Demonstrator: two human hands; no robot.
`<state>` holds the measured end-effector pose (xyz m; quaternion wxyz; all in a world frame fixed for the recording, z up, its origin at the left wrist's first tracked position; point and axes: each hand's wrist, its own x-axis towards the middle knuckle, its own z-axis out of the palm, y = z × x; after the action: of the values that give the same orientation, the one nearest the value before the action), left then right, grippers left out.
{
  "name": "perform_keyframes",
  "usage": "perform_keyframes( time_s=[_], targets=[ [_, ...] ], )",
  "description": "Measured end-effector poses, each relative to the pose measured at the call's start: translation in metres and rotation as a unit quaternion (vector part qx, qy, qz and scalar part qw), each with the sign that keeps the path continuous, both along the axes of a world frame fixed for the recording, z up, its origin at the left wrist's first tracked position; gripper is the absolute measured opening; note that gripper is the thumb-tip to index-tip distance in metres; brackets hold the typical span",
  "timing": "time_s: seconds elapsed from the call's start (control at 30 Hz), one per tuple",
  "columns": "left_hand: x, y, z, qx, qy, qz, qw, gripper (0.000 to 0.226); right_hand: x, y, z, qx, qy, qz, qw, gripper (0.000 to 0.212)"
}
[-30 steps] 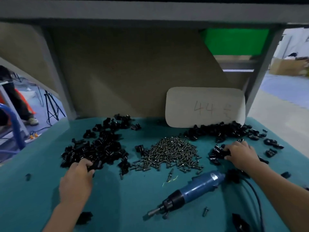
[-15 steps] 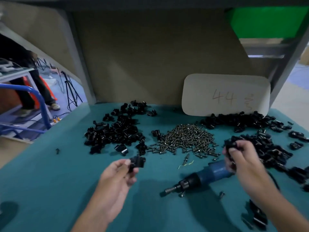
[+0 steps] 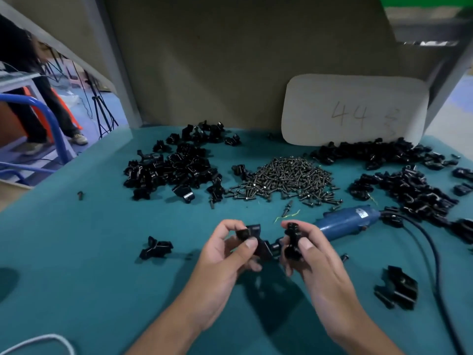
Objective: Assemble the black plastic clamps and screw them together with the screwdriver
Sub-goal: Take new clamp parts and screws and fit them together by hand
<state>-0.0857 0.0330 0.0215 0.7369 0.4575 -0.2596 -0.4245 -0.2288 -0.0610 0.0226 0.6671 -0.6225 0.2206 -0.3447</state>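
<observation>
Left hand (image 3: 225,254) pinches one black clamp half (image 3: 252,239), right hand (image 3: 311,254) another (image 3: 293,240), seemingly just apart

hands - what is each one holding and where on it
Each holds one black clamp piece. The left hand pinches its clamp piece near the upper end; the right hand grips the other clamp piece along its side.

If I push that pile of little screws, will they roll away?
Probably some. The screw pile is loose, with strays already scattered at its edges. The teal mat looks soft, so they would likely scatter more than roll far. Each looks small and light.
</observation>
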Motion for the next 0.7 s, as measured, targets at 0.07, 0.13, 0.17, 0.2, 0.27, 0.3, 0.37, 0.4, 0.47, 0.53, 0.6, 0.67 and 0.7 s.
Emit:
perform_keyframes(
  time_s=[0.07,0.13,0.17,0.2,0.27,0.3,0.37,0.4,0.47,0.53,0.6,0.67,0.7],
  targets=[
    [0.000,0.001,0.000,0.007,-0.001,-0.014,1.000,0.017,-0.001,0.003,-0.003,-0.053,0.022,0.001,0.998,0.027],
    [0.000,0.003,0.000,0.017,-0.005,-0.029,0.999,0.020,0.001,0.005,-0.004,-0.093,0.034,0.001,0.995,0.028],
    [-0.001,0.003,0.000,0.018,-0.008,-0.032,0.999,0.021,0.002,0.007,-0.005,-0.108,0.037,0.005,0.993,0.031],
    [-0.001,0.003,0.000,0.018,-0.010,-0.032,0.999,0.024,0.002,0.009,-0.005,-0.117,0.034,0.011,0.993,0.032],
    [-0.003,0.002,0.000,0.018,-0.020,-0.025,0.999,0.028,0.002,0.011,-0.005,-0.116,0.017,0.017,0.993,0.030],
    [-0.003,0.002,0.000,0.018,-0.027,-0.017,0.999,0.030,0.002,0.012,-0.005,-0.112,0.013,0.015,0.994,0.031],
    [-0.002,0.003,0.002,0.017,-0.045,0.007,0.999,0.031,0.002,0.012,-0.004,-0.101,0.005,0.008,0.995,0.039],
    [-0.002,0.004,0.002,0.021,-0.061,0.020,0.998,0.032,0.002,0.012,-0.004,-0.094,-0.001,0.004,0.996,0.042],
    [-0.001,0.005,0.002,0.033,-0.100,0.041,0.994,0.035,0.001,0.011,-0.004,-0.091,-0.007,-0.003,0.996,0.045],
    [0.000,0.006,0.001,0.037,-0.129,0.060,0.989,0.036,0.000,0.012,-0.004,-0.099,-0.010,-0.008,0.995,0.044],
    [0.000,0.008,0.001,0.029,-0.164,0.086,0.982,0.039,-0.001,0.012,-0.005,-0.115,-0.008,-0.012,0.993,0.044],
    [-0.002,0.010,-0.001,0.016,-0.243,0.129,0.961,0.040,-0.002,0.013,-0.005,-0.144,0.004,-0.022,0.989,0.043],
    [-0.002,0.010,-0.003,0.013,-0.291,0.156,0.944,0.038,-0.002,0.013,-0.006,-0.159,0.009,-0.026,0.987,0.042]
  ],
)
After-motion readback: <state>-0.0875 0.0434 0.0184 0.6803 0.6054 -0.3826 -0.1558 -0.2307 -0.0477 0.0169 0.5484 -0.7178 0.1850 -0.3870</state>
